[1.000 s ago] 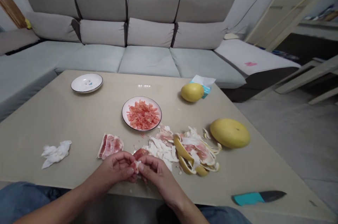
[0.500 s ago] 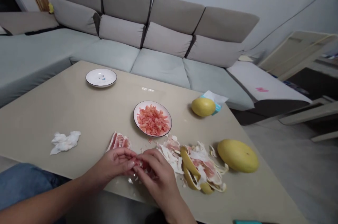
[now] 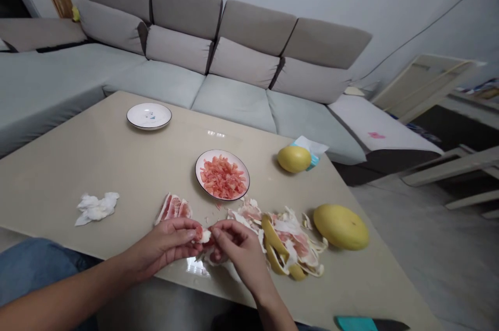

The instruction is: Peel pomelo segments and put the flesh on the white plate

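Clock directions from the fruit piece, 12 = away from wearer. Fruit piece [image 3: 199,234], pink with a white end, is up in front of the wearer near the close table [image 3: 163,164] edge. Left hand [image 3: 169,243] pinches it, thumb against fingers. Right hand [image 3: 238,248] has fingertips bunched at the white end; can't tell if they grip or only touch. Hands near each other, only the piece between.

Segment chunk [image 3: 178,207] at 10, plate [image 3: 205,158] of loose flesh [image 3: 223,177] between 12 and 1, peel pile [image 3: 292,245] at 3, knife [image 3: 356,323] at 4, partly cut off by frame.

Risks, my judgement: a hard squeeze from the left thumb could burst the flesh; an uneven pull could tear it; a wet, slack pinch could drop it onto the scraps below. Knife near the edge could get knocked by the right forearm swinging toward 4.
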A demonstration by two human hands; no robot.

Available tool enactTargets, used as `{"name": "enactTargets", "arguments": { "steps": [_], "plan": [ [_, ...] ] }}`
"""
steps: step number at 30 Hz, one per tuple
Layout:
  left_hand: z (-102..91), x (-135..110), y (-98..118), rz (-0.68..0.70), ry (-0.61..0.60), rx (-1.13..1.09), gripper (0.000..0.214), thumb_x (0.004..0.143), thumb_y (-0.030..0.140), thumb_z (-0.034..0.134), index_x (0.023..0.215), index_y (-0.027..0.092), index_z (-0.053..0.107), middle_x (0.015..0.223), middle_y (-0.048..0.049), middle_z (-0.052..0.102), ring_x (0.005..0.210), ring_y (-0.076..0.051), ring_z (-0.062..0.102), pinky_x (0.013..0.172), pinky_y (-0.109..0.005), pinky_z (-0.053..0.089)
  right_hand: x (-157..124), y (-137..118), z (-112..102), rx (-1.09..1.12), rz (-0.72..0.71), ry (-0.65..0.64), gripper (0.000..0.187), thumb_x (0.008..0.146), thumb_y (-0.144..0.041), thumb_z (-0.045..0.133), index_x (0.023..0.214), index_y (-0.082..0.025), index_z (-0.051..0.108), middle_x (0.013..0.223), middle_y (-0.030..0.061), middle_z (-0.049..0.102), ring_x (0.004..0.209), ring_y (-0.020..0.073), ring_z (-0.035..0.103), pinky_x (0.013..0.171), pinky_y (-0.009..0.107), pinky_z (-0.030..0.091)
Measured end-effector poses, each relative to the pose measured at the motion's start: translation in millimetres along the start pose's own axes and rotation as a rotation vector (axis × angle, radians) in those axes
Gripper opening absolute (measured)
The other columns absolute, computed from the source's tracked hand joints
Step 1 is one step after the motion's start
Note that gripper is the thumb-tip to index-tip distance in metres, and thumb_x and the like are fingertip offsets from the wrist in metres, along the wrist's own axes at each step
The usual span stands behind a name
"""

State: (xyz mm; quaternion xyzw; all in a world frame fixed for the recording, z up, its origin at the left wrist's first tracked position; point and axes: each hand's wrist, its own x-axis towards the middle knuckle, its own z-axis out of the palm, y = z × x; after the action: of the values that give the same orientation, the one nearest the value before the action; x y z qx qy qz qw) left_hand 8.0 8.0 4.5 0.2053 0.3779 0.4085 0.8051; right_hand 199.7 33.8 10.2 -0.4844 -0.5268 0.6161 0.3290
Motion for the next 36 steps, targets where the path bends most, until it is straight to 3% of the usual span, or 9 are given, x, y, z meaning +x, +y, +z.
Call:
{"name": "enactTargets", "arguments": {
  "steps": [3, 7, 10, 15, 19, 24, 30, 34, 36],
  "plan": [
    [-2.7, 2.2, 2.3, 0.009, 0.003, -0.052, 0.020, 0.079, 0.019, 0.073, 0.098, 0.014, 0.072, 0.092, -0.0052, 0.069, 0.086, -0.016, 0.068, 0.087, -0.028, 0.053, 11.9, -10.2, -7.5, 0.010, -0.028, 0.016, 0.029, 0.078, -0.046, 0.067, 0.080, -0.017, 0.062, 0.058, -0.0007, 0.062, 0.048, 0.0131, 0.059, 0.048, 0.023, 0.049],
    [-9.0, 5.3, 5.0, 0.019, 0.038, -0.082, 0.024, 0.079, 0.017, 0.073, 0.102, 0.013, 0.072, 0.095, -0.0071, 0.070, 0.087, -0.016, 0.068, 0.089, -0.027, 0.053, 51.0, -22.8, -19.3, -0.307, -0.316, 0.127, 0.026, 0.085, -0.042, 0.057, 0.086, -0.017, 0.065, 0.069, 0.0036, 0.070, 0.059, 0.0168, 0.066, 0.058, 0.028, 0.055],
    [-14.7, 6.8, 8.2, 0.023, 0.074, -0.047, 0.024, 0.078, 0.017, 0.074, 0.102, 0.012, 0.072, 0.095, -0.0082, 0.071, 0.087, -0.015, 0.067, 0.090, -0.027, 0.053, 91.5, -26.7, -32.4, -0.447, -0.411, 0.231, 0.021, 0.085, -0.033, 0.055, 0.093, -0.018, 0.068, 0.090, 0.0081, 0.073, 0.076, 0.0203, 0.068, 0.072, 0.033, 0.055],
    [-23.0, 8.4, 15.1, 0.062, 0.151, 0.032, 0.027, 0.076, 0.022, 0.076, 0.102, 0.013, 0.072, 0.105, -0.0098, 0.070, 0.093, -0.017, 0.066, 0.095, -0.030, 0.049, 129.1, -23.2, -52.9, -0.702, -0.503, 0.261, 0.013, 0.075, -0.017, 0.058, 0.078, -0.020, 0.071, 0.090, 0.0076, 0.072, 0.084, 0.0230, 0.065, 0.082, 0.036, 0.049],
    [-25.5, 9.1, 15.3, 0.072, 0.140, 0.082, 0.038, 0.070, 0.018, 0.079, 0.107, 0.016, 0.071, 0.104, -0.0082, 0.069, 0.096, -0.018, 0.065, 0.095, -0.032, 0.046, 123.9, -21.6, -56.6, -0.826, -0.563, 0.315, 0.019, 0.081, -0.017, 0.050, 0.089, -0.018, 0.068, 0.091, 0.0094, 0.069, 0.083, 0.0217, 0.062, 0.081, 0.035, 0.048],
    [-22.5, 10.5, 10.8, 0.171, 0.129, 0.145, 0.041, 0.068, 0.022, 0.081, 0.106, 0.017, 0.069, 0.101, -0.0071, 0.068, 0.095, -0.018, 0.064, 0.091, -0.033, 0.047, 111.1, -23.6, -54.9, -0.893, -0.639, 0.248, 0.038, 0.075, -0.009, 0.051, 0.108, -0.021, 0.067, 0.115, 0.0091, 0.066, 0.105, 0.0237, 0.059, 0.091, 0.038, 0.045],
    [-13.7, 11.0, 10.5, 0.298, 0.113, 0.260, 0.030, 0.067, 0.025, 0.081, 0.091, 0.016, 0.066, 0.089, -0.0040, 0.066, 0.084, -0.016, 0.062, 0.080, -0.030, 0.050, 96.7, -22.5, -56.2, -0.854, -0.652, 0.295, 0.022, 0.086, -0.016, 0.048, 0.091, -0.018, 0.070, 0.092, 0.0104, 0.069, 0.087, 0.0231, 0.063, 0.081, 0.038, 0.048],
    [-8.6, 10.3, 10.8, 0.272, 0.091, 0.296, 0.029, 0.069, 0.026, 0.080, 0.093, 0.016, 0.067, 0.094, -0.0066, 0.068, 0.091, -0.019, 0.063, 0.084, -0.032, 0.049, 67.9, -28.4, -42.6, -0.779, -0.648, 0.156, 0.021, 0.086, -0.018, 0.054, 0.102, -0.021, 0.068, 0.103, 0.0068, 0.070, 0.090, 0.0190, 0.065, 0.077, 0.030, 0.052],
    [-6.0, 10.1, 11.2, 0.267, 0.072, 0.293, 0.028, 0.071, 0.027, 0.078, 0.094, 0.016, 0.068, 0.097, -0.0075, 0.069, 0.095, -0.020, 0.063, 0.086, -0.034, 0.049, 47.1, -31.8, -30.7, -0.691, -0.589, 0.009, 0.016, 0.087, -0.019, 0.057, 0.097, -0.021, 0.069, 0.097, 0.0042, 0.071, 0.084, 0.0163, 0.066, 0.071, 0.026, 0.053]
  ]
}}
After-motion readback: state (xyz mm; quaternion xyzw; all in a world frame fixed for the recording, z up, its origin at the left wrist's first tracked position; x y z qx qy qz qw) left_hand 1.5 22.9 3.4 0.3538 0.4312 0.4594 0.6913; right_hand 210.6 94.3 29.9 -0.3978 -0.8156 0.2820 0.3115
